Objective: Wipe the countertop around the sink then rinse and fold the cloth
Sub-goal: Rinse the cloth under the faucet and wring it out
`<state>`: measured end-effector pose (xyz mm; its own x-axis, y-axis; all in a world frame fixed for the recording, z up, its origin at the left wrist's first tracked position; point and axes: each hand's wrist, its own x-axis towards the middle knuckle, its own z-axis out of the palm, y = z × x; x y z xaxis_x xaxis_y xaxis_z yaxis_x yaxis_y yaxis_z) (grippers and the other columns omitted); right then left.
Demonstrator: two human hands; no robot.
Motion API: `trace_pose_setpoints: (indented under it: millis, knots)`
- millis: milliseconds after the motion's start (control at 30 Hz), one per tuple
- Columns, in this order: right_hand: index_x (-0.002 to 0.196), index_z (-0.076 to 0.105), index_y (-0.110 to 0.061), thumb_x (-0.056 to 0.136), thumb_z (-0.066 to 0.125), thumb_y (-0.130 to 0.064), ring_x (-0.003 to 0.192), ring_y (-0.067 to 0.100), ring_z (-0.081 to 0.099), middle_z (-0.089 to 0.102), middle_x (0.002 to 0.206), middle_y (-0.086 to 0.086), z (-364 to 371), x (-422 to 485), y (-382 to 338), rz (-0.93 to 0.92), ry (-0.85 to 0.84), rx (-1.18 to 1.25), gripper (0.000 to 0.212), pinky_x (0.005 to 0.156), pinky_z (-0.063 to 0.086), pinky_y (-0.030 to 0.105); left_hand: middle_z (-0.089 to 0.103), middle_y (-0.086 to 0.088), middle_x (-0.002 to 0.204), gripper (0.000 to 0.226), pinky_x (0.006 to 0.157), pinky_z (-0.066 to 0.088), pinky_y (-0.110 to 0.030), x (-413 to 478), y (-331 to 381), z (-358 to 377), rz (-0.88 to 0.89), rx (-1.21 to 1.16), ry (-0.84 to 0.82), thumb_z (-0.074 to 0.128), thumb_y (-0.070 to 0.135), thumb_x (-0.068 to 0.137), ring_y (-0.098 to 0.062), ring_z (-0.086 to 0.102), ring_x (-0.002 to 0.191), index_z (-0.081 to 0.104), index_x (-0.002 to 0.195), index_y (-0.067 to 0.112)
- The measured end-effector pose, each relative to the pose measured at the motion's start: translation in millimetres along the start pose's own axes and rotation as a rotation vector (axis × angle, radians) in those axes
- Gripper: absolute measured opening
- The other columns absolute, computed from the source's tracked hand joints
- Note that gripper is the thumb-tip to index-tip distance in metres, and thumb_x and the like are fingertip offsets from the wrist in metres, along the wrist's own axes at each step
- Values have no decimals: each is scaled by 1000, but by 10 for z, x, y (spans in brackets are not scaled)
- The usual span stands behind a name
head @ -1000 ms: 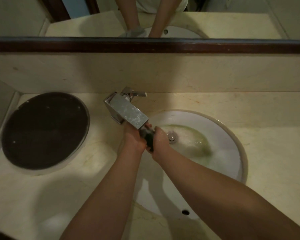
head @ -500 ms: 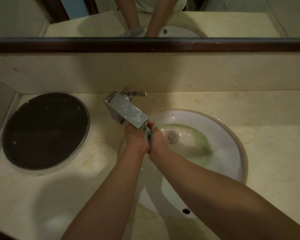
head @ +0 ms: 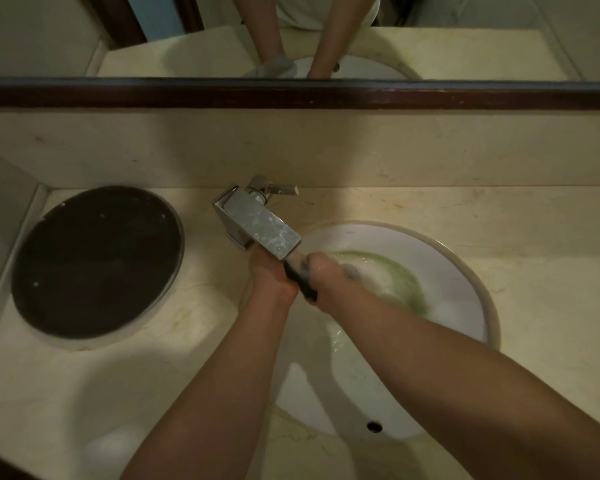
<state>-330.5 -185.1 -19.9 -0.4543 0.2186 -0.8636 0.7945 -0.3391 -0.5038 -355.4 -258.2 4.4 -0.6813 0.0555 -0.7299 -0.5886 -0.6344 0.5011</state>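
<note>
Fingers: my left hand (head: 272, 273) & right hand (head: 326, 277) both clenched on dark cloth (head: 300, 278), now nudged closer under faucet (head: 257, 225) over sink (head: 465, 268) — rinse ongoing, fold pending.

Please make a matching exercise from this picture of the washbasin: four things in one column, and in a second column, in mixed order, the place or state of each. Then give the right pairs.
Things:
1. cloth
2. faucet
3. round dark tray
4. overflow hole

Places or states:
A. on the countertop, left of the sink
B. gripped between the left hand and right hand
C. in the near wall of the basin
D. spout reaching over the basin, just above the hands

Pairs: 1-B, 2-D, 3-A, 4-C
</note>
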Motion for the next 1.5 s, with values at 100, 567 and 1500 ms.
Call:
trace_pose_setpoints:
  millis: [100, 567, 1500]
  knots:
    - [103, 61, 2, 93, 46, -14, 88, 35, 69, 70, 93, 20, -80, -49, -220, -50, 28, -482, 24, 80, 58, 44, 46, 3, 48, 35, 54, 38, -26, -45, -11, -9, -7, 20, -37, 42, 23, 97, -12, 45, 51, 45, 63, 17]
    - [124, 63, -17, 93, 49, -19, 93, 26, 68, 70, 109, 6, 16, -358, -952, -767, -24, -581, 34, 82, 54, 41, 53, -5, 61, 25, 62, 44, -29, -141, -70, 78, -78, 55, 36, 53, 25, 92, -18, 48, 54, 54, 69, 14]
    - [138, 50, -10, 71, 80, -26, 131, 32, 47, 51, 139, 16, -1132, -712, 399, 188, -732, 310, 76, 111, 36, 47, 56, -5, 57, 31, 78, 49, -38, -1265, -510, 233, -76, -115, -232, 65, 29, 87, -21, 58, 56, 54, 63, 13]
